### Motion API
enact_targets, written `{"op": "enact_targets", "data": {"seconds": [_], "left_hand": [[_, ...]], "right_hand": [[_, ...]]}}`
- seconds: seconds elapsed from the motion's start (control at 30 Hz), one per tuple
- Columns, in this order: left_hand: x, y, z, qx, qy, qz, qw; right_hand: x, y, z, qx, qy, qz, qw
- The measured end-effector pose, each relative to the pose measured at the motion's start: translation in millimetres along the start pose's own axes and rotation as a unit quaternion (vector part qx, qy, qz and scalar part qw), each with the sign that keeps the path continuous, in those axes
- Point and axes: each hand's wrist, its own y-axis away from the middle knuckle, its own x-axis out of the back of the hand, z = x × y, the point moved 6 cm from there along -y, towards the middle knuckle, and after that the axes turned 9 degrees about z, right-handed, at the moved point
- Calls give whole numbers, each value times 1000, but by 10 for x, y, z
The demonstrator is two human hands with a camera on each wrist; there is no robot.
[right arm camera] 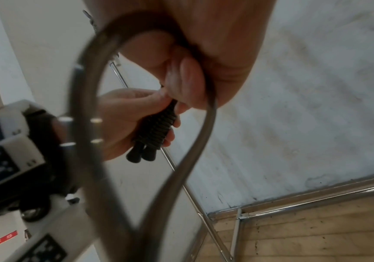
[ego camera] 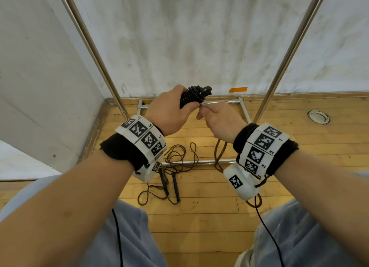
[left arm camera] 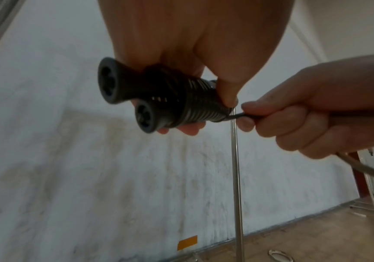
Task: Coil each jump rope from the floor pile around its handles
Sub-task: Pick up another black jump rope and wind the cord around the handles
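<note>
The left hand [ego camera: 167, 111] is curled round a pair of black handles [left arm camera: 123, 95] held side by side, with dark rope wound in tight turns around them into a coil [ego camera: 192, 96]; the thumb presses on the last turns, and the two flared handle ends stick out of the fist in the left wrist view. Just to the right, almost touching it, the right hand [ego camera: 221, 123] is closed on the free rope [left arm camera: 237, 116], pinching it between thumb and forefinger where it leaves the coil. From that fist the loose rope hangs down in a long loop [right arm camera: 136, 159] that passes in front of the right wrist camera and drops beside the right wrist toward the floor. Both hands are raised in front of the person, above a wooden floor [ego camera: 199, 217]. On the floor nearer the person and a little left lies another jump rope [ego camera: 171, 173], uncoiled, its thin cord in loose tangled loops and its two dark handles lying close together. A metal tube frame [ego camera: 95, 53] stands around the spot, its uprights rising on the left and right against a stained white wall [ego camera: 199, 37], where a strip of orange tape [ego camera: 238, 89] sits near the far edge of the floor.
</note>
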Motion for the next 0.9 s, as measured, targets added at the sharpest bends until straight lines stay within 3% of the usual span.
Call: {"op": "enact_targets", "data": {"seconds": [0.43,0.57,0.7,0.77,0.9], "left_hand": [[-12,-73,-145,42,15,4,999],[-83,-46,-185,83,42,-34,995],[-68,-43,-117,70,-7,-8,998],[-110,-8,-78,73,8,-37,997],[-217,83,36,74,137,-160,975]], "right_hand": [[2,61,19,-70,-183,-54,979],[-8,78,6,-60,-155,-36,985],[34,60,-14,-37,-96,0,995],[45,52,-28,-23,-72,12,997],[112,20,-11,-5,-23,42,999]]}}
